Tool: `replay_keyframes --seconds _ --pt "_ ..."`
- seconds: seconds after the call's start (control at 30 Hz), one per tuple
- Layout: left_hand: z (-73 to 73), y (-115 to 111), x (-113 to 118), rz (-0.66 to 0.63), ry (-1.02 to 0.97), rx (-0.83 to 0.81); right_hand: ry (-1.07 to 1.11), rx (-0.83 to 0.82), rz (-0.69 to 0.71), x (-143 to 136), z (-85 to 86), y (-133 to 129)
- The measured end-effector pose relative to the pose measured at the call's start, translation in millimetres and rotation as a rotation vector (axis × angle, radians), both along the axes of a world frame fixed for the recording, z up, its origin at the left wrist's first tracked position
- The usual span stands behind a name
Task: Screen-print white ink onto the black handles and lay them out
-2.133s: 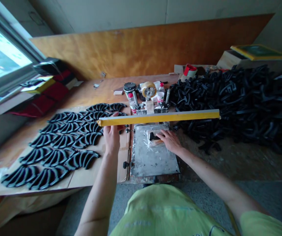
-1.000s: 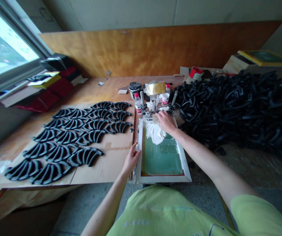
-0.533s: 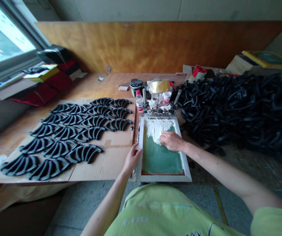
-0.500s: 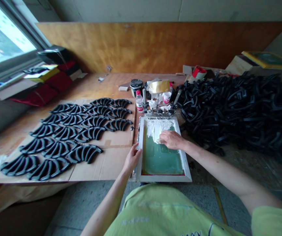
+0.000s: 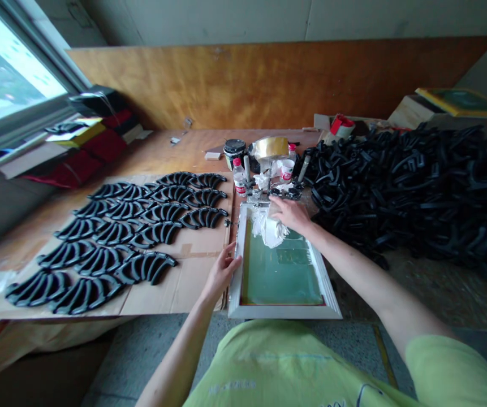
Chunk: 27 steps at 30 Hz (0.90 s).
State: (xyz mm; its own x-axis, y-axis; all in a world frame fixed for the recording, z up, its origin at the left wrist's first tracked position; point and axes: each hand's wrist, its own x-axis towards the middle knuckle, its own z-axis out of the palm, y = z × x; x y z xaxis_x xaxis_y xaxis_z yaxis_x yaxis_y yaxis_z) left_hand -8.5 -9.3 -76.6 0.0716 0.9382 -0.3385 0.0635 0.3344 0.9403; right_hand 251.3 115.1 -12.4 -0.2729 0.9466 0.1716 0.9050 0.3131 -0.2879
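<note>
L hand (image 5: 223, 269), loosely spread, is touching 1 silver-framed screen (image 5: 281, 277) at front edge of table (image 5: 158, 155); R hand (image 5: 291, 215) is gripping 1 pale scraper (image 5: 274, 210) by wht paste (image 5: 271, 233); 2 red-capped btls (image 5: 240, 180) are standing behind.

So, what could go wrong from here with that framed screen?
White paste lies close by the right hand, which might get smeared. The left hand is by the framed screen; a bump might shift it. The left red-capped bottle, just beyond the screen, might tip if knocked.
</note>
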Motion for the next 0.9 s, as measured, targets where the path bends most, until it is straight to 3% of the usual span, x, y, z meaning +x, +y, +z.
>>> replay_keyframes --seconds 0.1,0.2,0.3,0.4,0.5,0.63,0.7,0.8,0.87,0.9 --pt "39.9 8.7 -0.4 0.05 -0.048 0.021 0.013 0.058 -0.162 28.3 17.7 31.4" --pt "78.1 29.5 7.6 0.128 -0.148 0.119 0.132 0.12 -0.367 74.4 12.4 34.2" --pt "105.5 57.6 20.6 0.167 -0.3 0.27 0.201 0.041 -0.508 101.9 -20.4 11.7" --pt "112.9 73.4 33.5 0.216 -0.389 0.284 0.179 -0.13 -0.298 91.1 -62.2 -21.1" --pt "92.6 59.3 49.8 0.302 -0.398 0.216 0.073 -0.111 -0.053 58.3 -85.0 -50.6" --pt "40.6 10.2 79.6 0.009 -0.34 -0.231 0.057 0.021 -0.067 7.8 -78.6 -91.5" --pt "16.8 -7.6 87.1 -0.026 -0.325 -0.316 0.093 0.053 0.015 -14.0 -72.9 -112.7" --pt "-11.4 -7.6 67.2 0.019 -0.162 -0.249 0.13 0.033 0.238 -15.5 -74.2 -127.1" --pt "-27.9 7.1 31.0 0.016 0.069 -0.153 0.124 0.039 0.137 16.0 -81.7 -118.6" --pt "-35.8 15.9 8.7 0.021 0.217 -0.118 0.102 0.053 -0.018 40.1 -86.8 -110.0"
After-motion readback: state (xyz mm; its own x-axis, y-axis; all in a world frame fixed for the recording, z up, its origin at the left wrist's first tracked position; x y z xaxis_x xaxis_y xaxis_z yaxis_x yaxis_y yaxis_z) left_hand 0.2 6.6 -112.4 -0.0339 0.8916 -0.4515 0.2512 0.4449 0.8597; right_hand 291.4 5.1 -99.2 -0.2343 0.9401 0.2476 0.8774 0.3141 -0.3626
